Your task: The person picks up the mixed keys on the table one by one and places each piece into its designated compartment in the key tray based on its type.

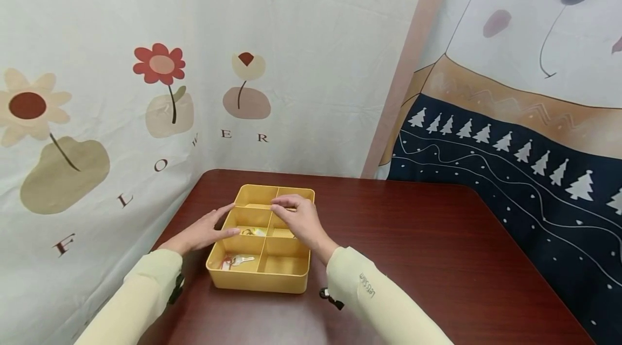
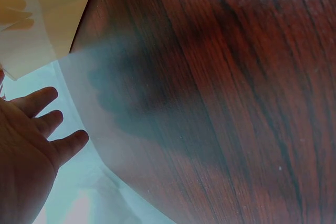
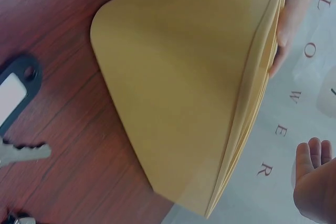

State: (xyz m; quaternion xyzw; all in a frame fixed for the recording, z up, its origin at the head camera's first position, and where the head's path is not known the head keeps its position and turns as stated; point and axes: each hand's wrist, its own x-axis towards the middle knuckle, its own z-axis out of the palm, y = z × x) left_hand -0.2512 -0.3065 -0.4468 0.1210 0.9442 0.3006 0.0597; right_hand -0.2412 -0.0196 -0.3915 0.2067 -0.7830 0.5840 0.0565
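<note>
A yellow tray (image 1: 284, 280) with several compartments sits on the dark red table (image 1: 427, 258). My left hand (image 1: 204, 231) lies flat with straight fingers against the tray's left wall; the left wrist view shows the same hand (image 2: 31, 145) with its fingers spread. My right hand (image 1: 301, 218) hovers over the tray's right column with fingers stretched leftward, and I see nothing in it. A key with a red loop (image 1: 235, 261) lies in the near left compartment. A small yellowish item (image 1: 252, 231) lies in the middle left one. The right wrist view shows the tray's outer wall (image 3: 184, 103).
A key (image 3: 26, 153) with a black tag (image 3: 16, 85) lies on the table by my right sleeve, near the tray's front right corner; the head view shows that tag (image 1: 330, 299) too. Printed cloth hangs behind and on both sides of the table.
</note>
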